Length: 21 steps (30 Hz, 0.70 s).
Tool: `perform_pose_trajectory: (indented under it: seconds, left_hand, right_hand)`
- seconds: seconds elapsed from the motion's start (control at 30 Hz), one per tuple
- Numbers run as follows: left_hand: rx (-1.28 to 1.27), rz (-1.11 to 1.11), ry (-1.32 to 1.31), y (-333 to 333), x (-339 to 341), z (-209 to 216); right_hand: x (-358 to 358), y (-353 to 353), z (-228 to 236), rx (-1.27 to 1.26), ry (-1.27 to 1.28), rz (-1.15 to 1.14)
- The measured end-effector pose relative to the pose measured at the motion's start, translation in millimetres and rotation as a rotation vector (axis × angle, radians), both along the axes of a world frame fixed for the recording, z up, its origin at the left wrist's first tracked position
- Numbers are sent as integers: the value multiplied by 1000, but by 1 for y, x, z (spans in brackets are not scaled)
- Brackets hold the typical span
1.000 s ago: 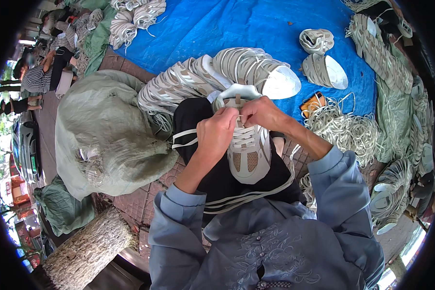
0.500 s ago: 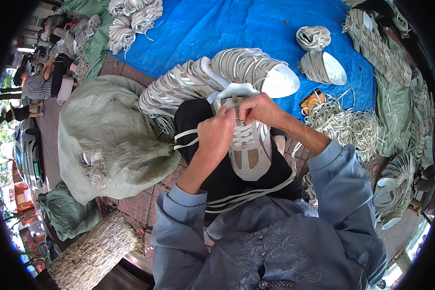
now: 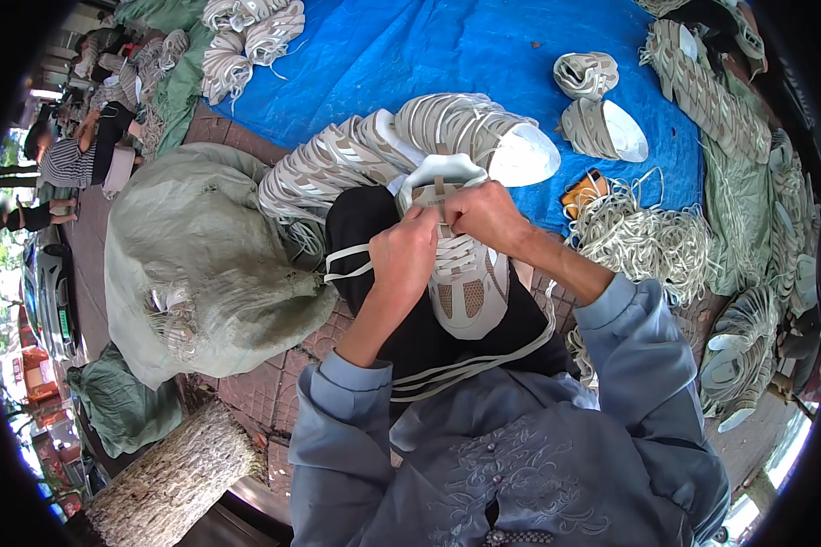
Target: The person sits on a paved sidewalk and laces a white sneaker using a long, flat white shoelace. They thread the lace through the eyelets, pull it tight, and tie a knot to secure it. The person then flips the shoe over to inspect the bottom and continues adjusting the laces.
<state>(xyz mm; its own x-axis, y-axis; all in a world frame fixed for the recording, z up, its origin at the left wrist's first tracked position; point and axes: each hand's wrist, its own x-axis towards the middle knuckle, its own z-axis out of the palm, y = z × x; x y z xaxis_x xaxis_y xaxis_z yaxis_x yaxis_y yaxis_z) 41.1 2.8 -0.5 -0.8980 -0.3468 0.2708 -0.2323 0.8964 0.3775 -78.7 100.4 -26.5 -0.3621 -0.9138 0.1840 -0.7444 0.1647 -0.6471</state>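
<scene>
One shoe point(image 3: 470, 305) lies on the lap point(image 3: 524, 314), below the lower edge of the blue tarp point(image 3: 410, 55). White lace point(image 3: 454, 257) crosses its lower front; the upper section appears unfinished, with loose lengths trailing across the lap. Left hand point(image 3: 403, 253) and right hand point(image 3: 486, 214) are pinched narrow there; what lies between the fingertips is hidden. Count: two short shoe bundles point(image 3: 586, 75), right edge; one lace pile point(image 3: 643, 244), lower right corner.
</scene>
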Motion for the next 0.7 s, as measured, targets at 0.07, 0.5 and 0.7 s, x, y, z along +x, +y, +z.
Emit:
perform_pose_trajectory:
  seconds: [0.07, 0.5, 0.7]
  left_hand:
    - [20, -5, 20, -1, 4, -1]
    - [142, -53, -13, 2, 6, 4]
    - [55, -94, -269, -4, 3, 15]
  right_hand:
    - [2, 0, 4, -76, -107, 29]
    - [15, 10, 3, -91, -303, -133]
    - [19, 10, 16, 77, 70, -150]
